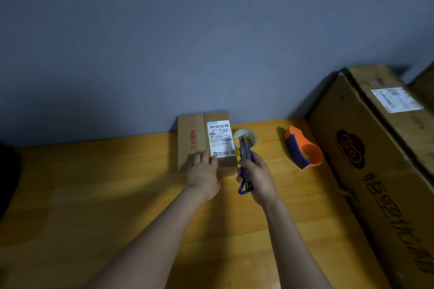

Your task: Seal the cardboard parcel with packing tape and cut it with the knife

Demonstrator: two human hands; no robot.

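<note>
With the parcel (203, 139) lying at the table's (94, 195) far edge, the left hand (203, 175) rests flat and unclenched on its near end while the right hand (257, 177) grips the knife (245, 151) beside the tape roll (246, 138), so cutting looks next, needing a steady blade.

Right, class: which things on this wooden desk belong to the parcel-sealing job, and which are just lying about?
Job:
small brown cardboard parcel
clear packing tape roll
blue utility knife

Lying about:
orange-and-blue tape dispenser
large brown cardboard box
</note>
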